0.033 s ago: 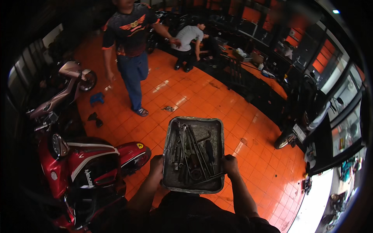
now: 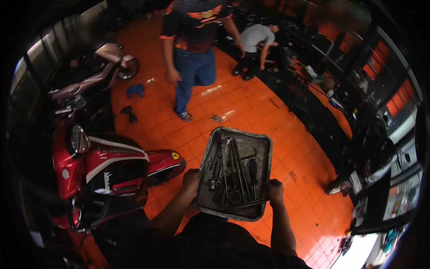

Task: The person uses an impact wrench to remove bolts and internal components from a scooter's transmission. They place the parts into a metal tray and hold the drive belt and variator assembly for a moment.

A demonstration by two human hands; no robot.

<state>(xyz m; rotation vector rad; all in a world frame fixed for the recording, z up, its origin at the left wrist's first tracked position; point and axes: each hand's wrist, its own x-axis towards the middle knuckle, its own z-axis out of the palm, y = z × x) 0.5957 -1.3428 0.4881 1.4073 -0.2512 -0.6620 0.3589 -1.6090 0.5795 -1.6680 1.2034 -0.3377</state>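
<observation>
A worn grey metal tray (image 2: 267,157) is held out in front of my body, above the floor. My left hand (image 2: 191,181) grips its left side, and my right hand (image 2: 274,190) is closed on the right side near the close corner. Inside lie several wrenches and long rods (image 2: 237,168), a dark-handled tool like a screwdriver (image 2: 253,171), a bent L-shaped tool (image 2: 249,156) and a dark round part (image 2: 234,196). One long bar (image 2: 244,205) lies across the near end, reaching the rim by my right hand. Most of my fingers are hidden under the tray.
A red scooter (image 2: 116,166) stands at left, with a pinkish motorbike (image 2: 101,74) beyond it. Ahead, a person in jeans (image 2: 192,67) stands on the orange tiles (image 2: 295,152). Another person (image 2: 255,42) bends farther back. A dark motorbike (image 2: 363,166) is at right.
My view has swung left, so the surroundings and tray sit farther right in the picture. The tray appears slightly turned, both hands still on it. The standing person looks closer.
</observation>
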